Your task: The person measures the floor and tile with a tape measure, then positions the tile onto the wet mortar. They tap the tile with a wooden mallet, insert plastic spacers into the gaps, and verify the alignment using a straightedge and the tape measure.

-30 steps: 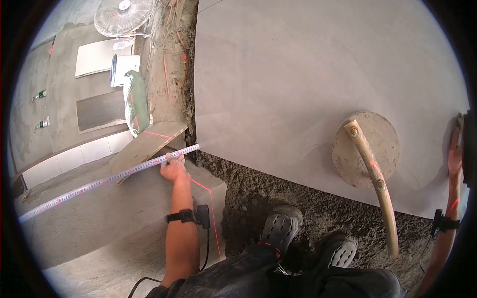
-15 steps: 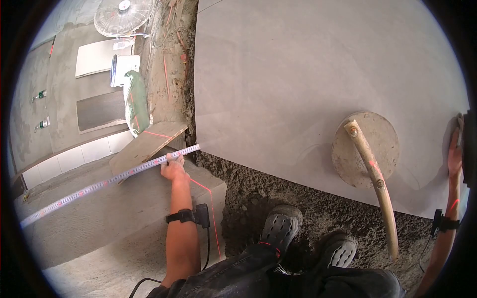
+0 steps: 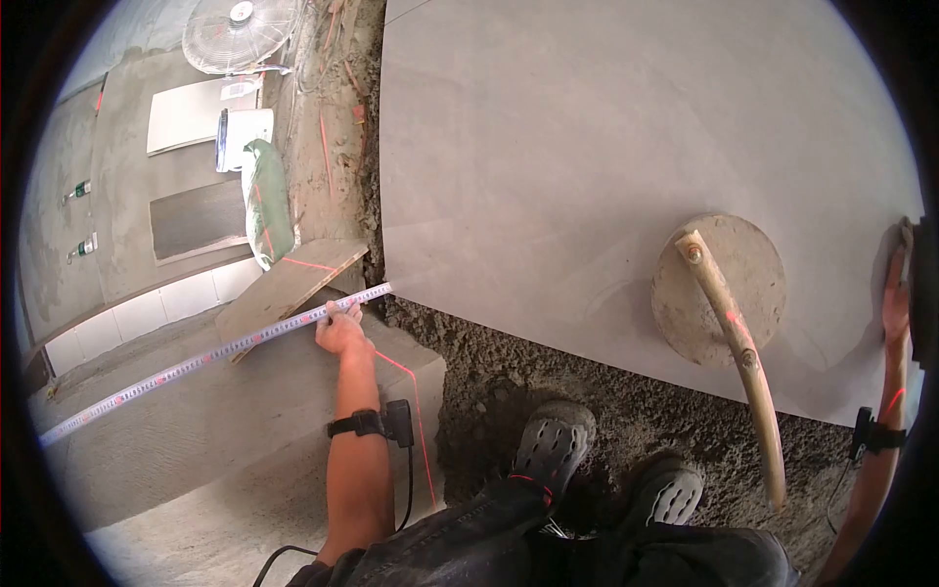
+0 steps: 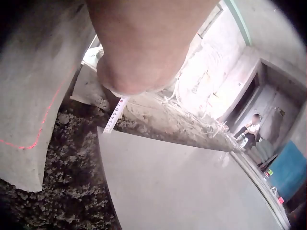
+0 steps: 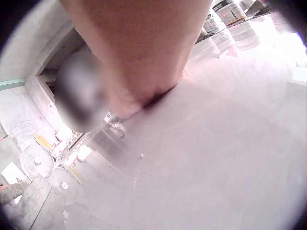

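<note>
My left hand [image 3: 340, 331] grips the white blade of a tape measure [image 3: 176, 370] close to its end, at the left in the head view. The tape end lies right at the near left corner of a large grey tile [image 3: 548, 147]. From there the blade runs down left across a concrete step, and its case is out of view. In the left wrist view, the numbered tape end [image 4: 114, 115] shows past the hand, over the tile corner. Far right, my right hand [image 3: 896, 293] rests on the tile with fingers extended, beside a dark object at the view's edge.
On the tile stands a round slab [image 3: 675, 293] with a curved wooden handle [image 3: 753, 396]. Rough mortar [image 3: 489, 367] borders the tile near my shoes. A board [image 3: 293, 289] leans by the concrete step [image 3: 245, 411]. A fan [image 3: 240, 34] and a bucket [image 3: 245, 137] stand beyond.
The far left stretch of the tape has dipped slightly. Both hands keep their places, and the head view has shifted very little.
</note>
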The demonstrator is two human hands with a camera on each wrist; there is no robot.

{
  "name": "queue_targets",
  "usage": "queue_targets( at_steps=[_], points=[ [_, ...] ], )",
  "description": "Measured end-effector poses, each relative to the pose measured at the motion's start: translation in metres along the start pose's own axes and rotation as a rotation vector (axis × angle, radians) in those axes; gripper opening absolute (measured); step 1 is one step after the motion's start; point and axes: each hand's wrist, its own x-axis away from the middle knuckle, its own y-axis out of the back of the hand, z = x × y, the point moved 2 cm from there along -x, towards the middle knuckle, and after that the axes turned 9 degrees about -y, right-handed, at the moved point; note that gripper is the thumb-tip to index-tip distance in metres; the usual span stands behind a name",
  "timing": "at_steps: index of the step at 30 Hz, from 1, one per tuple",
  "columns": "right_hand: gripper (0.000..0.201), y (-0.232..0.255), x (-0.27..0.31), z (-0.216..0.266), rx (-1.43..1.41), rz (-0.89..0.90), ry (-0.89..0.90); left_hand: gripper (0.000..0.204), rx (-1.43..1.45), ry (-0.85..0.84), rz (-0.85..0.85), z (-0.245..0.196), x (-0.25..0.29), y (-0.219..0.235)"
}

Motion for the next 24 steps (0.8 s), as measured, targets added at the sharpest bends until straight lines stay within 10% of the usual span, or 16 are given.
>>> queue_targets(
  at_steps=[24],
  points=[
    [0.037, 0.010, -0.010, 0.007, 0.038, 0.060, 0.018, 0.027, -0.084, -0.020, -0.015, -0.007, 0.002, -0.001]
  ],
)
